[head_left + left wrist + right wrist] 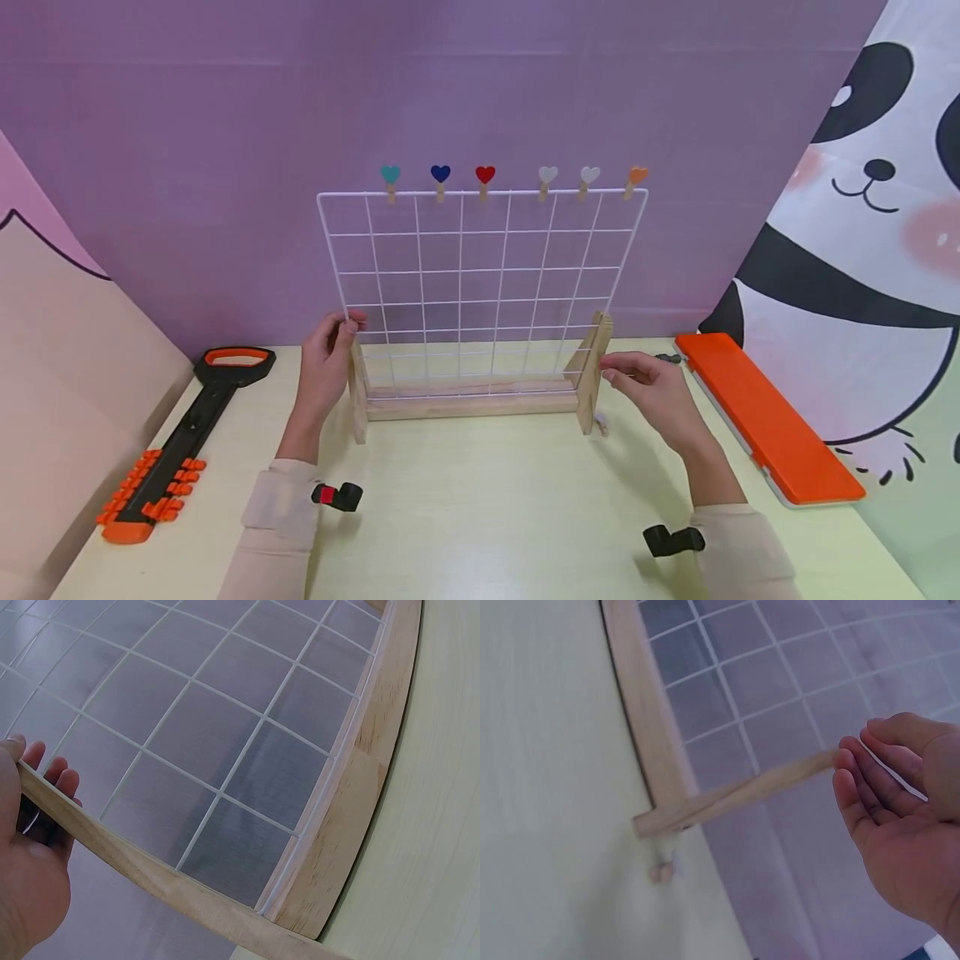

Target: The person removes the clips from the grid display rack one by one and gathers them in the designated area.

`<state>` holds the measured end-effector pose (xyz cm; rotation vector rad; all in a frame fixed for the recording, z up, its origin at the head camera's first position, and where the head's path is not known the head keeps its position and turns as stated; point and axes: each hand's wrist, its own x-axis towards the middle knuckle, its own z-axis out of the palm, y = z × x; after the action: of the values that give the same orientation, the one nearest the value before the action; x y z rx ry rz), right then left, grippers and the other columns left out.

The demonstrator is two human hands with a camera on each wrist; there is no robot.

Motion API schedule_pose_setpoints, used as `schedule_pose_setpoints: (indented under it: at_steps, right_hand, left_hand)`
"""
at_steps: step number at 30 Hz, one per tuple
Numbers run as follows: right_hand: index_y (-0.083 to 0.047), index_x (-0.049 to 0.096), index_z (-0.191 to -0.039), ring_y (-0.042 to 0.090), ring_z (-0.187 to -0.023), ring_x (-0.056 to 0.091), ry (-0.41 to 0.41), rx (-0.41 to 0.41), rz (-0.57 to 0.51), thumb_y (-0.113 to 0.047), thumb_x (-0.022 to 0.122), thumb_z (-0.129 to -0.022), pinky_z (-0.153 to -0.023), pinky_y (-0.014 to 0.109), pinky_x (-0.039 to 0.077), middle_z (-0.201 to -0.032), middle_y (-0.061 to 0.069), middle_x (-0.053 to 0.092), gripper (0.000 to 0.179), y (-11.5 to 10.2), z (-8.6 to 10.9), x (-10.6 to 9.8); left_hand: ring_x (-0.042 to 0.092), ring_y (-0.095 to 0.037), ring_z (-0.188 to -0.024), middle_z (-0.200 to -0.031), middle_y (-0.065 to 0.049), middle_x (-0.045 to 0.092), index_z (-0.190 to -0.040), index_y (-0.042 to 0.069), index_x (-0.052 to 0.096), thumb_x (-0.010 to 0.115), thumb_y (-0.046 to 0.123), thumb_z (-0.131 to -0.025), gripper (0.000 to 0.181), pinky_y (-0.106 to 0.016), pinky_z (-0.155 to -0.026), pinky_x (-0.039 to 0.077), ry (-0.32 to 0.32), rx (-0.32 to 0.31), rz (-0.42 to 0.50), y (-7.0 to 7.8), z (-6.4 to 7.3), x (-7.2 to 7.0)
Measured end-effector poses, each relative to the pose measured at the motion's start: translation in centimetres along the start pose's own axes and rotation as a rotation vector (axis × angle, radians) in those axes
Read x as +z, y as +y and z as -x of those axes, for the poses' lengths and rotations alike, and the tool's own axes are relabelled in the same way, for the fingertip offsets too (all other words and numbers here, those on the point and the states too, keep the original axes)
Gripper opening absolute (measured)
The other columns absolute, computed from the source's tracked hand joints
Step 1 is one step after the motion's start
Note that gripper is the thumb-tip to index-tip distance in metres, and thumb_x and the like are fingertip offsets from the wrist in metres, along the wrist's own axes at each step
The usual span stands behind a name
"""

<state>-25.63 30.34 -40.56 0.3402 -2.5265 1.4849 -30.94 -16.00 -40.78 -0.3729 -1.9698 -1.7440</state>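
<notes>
A white wire grid [480,272] stands in a wooden stand [472,406]. Along its top wire sit several small heart clothespins: teal [390,175], dark blue [440,173], red [485,175], white and orange [638,175]. My left hand [324,358] grips the upper end of the stand's left upright, thumb on one side and fingers [66,780] on the other. Close by the right upright [757,787], my right hand [651,392] has its fingers loosely bent with nothing held; whether the fingertips touch the wood I cannot tell. A small wooden piece [662,872] lies beside that upright's foot.
At the left lies a black and orange handled tool [187,433] with orange clips on both sides. A long orange-lidded case [765,417] rests at the right, with a small dark item [667,358] near its far end. A purple backdrop [480,100] hangs behind.
</notes>
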Motion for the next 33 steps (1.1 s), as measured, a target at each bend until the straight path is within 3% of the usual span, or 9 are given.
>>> schedule_pose_setpoints:
  at_steps: [3,10,22,33]
  right_hand:
    - [-0.006,0.069,-0.130,0.003,-0.106,0.070,-0.005,-0.031,-0.030,-0.023,0.064,-0.103,-0.091,0.010,0.053,-0.123,0.013,0.073,0.032,-1.5,-0.4,0.0]
    - [-0.002,0.069,-0.128,0.003,-0.109,0.069,-0.031,-0.127,-0.084,-0.019,0.065,-0.103,-0.095,0.012,0.052,-0.113,-0.016,0.075,0.031,-5.7,-1.6,-0.2]
    - [0.001,0.071,-0.120,0.006,-0.101,0.072,-0.058,-0.191,-0.152,-0.015,0.067,-0.101,-0.092,0.017,0.056,-0.104,-0.013,0.077,0.025,-12.5,-4.7,1.0]
    - [-0.001,0.072,-0.118,0.008,-0.099,0.073,-0.064,-0.275,-0.139,-0.015,0.070,-0.099,-0.092,0.017,0.056,-0.104,-0.010,0.077,0.024,-17.6,-6.8,2.0]
  left_hand:
    - [0.061,-0.005,-0.105,-0.100,0.023,0.067,-0.124,-0.007,0.064,0.051,0.010,-0.108,0.027,-0.011,-0.096,0.045,0.003,-0.020,0.001,0.0,0.0,0.0]
    - [0.060,-0.006,-0.107,-0.102,0.021,0.067,-0.126,-0.008,0.063,0.051,0.010,-0.108,0.027,-0.011,-0.097,0.044,-0.015,-0.032,0.015,-0.1,0.2,0.2]
    - [0.062,-0.007,-0.105,-0.102,0.016,0.069,-0.121,-0.003,0.066,0.054,0.016,-0.108,0.026,-0.013,-0.096,0.046,-0.005,0.037,0.020,-0.4,0.0,-0.2]
    - [0.061,-0.008,-0.107,-0.101,0.022,0.066,-0.124,-0.008,0.063,0.051,0.009,-0.108,0.026,-0.011,-0.095,0.045,-0.004,-0.013,-0.003,-0.2,0.0,-0.1]
